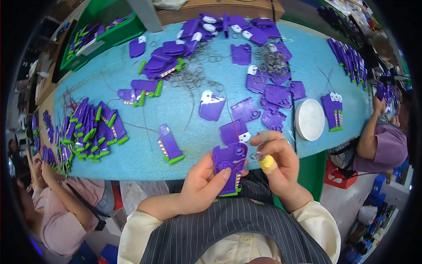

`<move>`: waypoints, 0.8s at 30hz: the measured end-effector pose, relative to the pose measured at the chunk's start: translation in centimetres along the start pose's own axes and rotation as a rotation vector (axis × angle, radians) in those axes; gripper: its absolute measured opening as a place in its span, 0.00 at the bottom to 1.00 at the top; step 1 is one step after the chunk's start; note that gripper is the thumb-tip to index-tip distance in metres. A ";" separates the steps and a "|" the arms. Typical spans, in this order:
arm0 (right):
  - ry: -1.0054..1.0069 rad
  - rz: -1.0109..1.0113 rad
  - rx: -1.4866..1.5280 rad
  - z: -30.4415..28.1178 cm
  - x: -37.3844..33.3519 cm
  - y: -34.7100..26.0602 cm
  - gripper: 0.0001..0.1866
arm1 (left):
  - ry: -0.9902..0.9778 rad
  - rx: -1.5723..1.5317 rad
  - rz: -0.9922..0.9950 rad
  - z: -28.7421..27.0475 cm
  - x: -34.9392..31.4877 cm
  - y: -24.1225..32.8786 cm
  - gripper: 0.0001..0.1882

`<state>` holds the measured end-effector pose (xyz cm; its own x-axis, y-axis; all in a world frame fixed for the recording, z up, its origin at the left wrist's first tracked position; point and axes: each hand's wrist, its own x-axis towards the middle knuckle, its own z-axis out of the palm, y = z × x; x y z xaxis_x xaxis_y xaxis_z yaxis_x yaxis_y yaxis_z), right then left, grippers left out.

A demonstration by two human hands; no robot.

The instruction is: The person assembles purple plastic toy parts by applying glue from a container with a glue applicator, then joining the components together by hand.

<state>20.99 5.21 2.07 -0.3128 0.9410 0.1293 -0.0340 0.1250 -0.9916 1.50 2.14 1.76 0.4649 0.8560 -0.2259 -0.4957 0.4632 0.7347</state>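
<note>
Near the table's front edge, my left hand [198,187] grips a purple plastic housing [225,157] with a green lower edge and a striped side, thumb across its front. Thin red wire shows on the housing. Just right of it is my right hand [285,165], its thumb wrapped in yellow tape. Thumb and index finger come together on a small greyish piece [259,155], too small to name. Directly beyond lies a loose purple half-shell [233,131] with a white dotted patch. A finished-looking purple piece with a green end [170,143] lies to the left.
Purple pieces with green ends [90,130] are heaped at left. Tangled thin metal rings [273,61] and purple shells [277,94] lie farther back. A white round dish [310,119] stands at right, a green bin [127,33] at back left. Other people work on both sides.
</note>
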 end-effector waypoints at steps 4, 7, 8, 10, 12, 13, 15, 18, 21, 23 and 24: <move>-0.107 0.154 0.274 1.4 -0.3 1.3 0.05 | 0.063 0.034 0.038 0.0 -0.8 -0.1 0.18; -0.128 0.193 0.262 1.2 -1.2 1.9 0.05 | 0.045 0.075 0.023 0.0 -1.2 -0.6 0.18; -0.126 0.194 0.260 1.2 -1.5 1.8 0.05 | 0.036 0.093 0.016 0.1 -1.2 -0.6 0.18; -0.034 0.178 0.302 1.2 -1.9 1.5 0.05 | 0.022 0.110 0.007 0.2 -1.3 -0.9 0.19; -0.060 0.195 0.280 0.9 -2.1 1.3 0.05 | 0.016 0.111 -0.007 0.2 -1.2 -1.2 0.18; -0.089 0.212 0.260 0.7 -2.2 1.2 0.05 | 0.009 0.109 -0.009 0.3 -1.1 -1.3 0.18; -0.079 0.206 0.218 0.4 -2.3 1.6 0.05 | 0.027 0.115 0.004 0.4 -0.9 -1.3 0.18; -0.047 0.271 0.213 -0.2 -2.1 1.1 0.06 | -0.072 0.289 -0.052 -0.5 -0.8 -1.6 0.16; -0.129 0.438 0.251 -1.5 -0.5 -0.8 0.08 | -0.117 0.319 -0.067 -1.2 -0.8 -1.6 0.15; -0.238 0.531 0.250 -2.4 1.1 -1.1 0.09 | -0.201 0.397 -0.140 -1.6 -0.7 -1.3 0.15; -0.390 0.630 0.249 -2.7 1.8 -1.1 0.09 | -0.285 0.478 -0.212 -1.8 -0.7 -1.2 0.15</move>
<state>23.03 7.64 3.38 -0.6530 0.6271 -0.4247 0.0634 -0.5135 -0.8558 0.42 1.38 -0.10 0.7289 0.6305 -0.2669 -0.0164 0.4057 0.9138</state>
